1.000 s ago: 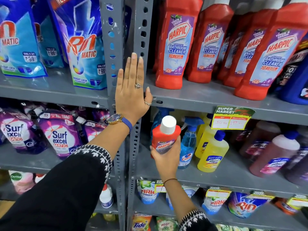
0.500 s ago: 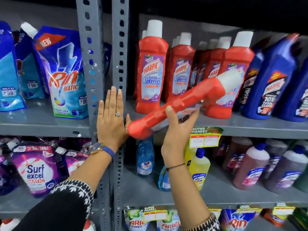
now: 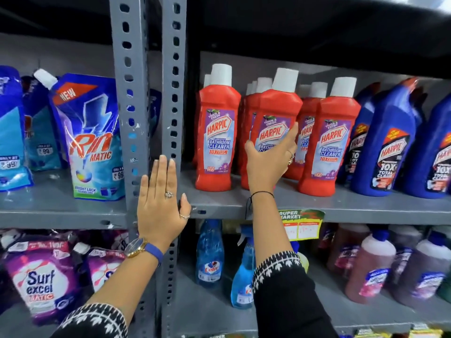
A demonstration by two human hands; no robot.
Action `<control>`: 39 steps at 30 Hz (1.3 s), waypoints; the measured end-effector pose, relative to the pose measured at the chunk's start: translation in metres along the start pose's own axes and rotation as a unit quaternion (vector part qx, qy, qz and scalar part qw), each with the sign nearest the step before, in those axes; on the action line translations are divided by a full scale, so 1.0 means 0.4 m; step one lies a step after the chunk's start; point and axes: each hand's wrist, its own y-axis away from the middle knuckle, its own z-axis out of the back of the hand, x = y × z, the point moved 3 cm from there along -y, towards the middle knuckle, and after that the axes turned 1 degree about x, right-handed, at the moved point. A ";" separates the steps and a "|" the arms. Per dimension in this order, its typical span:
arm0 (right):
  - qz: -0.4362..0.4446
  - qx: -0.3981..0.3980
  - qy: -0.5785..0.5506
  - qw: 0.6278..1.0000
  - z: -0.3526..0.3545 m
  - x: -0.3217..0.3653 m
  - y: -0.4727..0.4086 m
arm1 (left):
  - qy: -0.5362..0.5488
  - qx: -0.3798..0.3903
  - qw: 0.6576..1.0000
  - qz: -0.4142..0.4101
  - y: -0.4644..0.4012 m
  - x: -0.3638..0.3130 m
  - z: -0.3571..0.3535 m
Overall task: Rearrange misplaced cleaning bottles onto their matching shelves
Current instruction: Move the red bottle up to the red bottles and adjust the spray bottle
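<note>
Hidden, cropped or blurred bits

Right hand (image 3: 269, 164) covers the held Harpic bottle (image 3: 277, 118)'s lower label & base, so can't tell if it's on the shelf (image 3: 366, 203). Rear red bottles show caps only. Blue Harpic bottle (image 3: 439, 152) cut by right edge; blue pouch (image 3: 11, 132) by left. Price tag (image 3: 302, 224) writing too blurred to read.

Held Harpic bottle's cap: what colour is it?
White cap, on the red bottle; head view.
</note>
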 end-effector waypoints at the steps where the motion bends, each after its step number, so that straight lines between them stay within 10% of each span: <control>1: 0.003 0.002 0.017 1.000 -0.009 -0.003 -0.006 | 0.000 0.000 1.000 -0.001 0.001 0.001 -0.001; 25: -0.019 0.026 0.129 0.991 -0.021 -0.044 0.012 | 0.004 -0.002 1.000 -0.001 -0.004 -0.006 0.012; 36: 0.336 0.045 0.037 0.940 0.026 -0.178 0.449 | 0.003 0.002 1.000 0.001 -0.004 -0.008 0.014; 39: 0.196 0.080 0.083 0.974 0.048 -0.320 0.487 | 0.005 0.000 1.000 0.002 -0.002 -0.008 0.015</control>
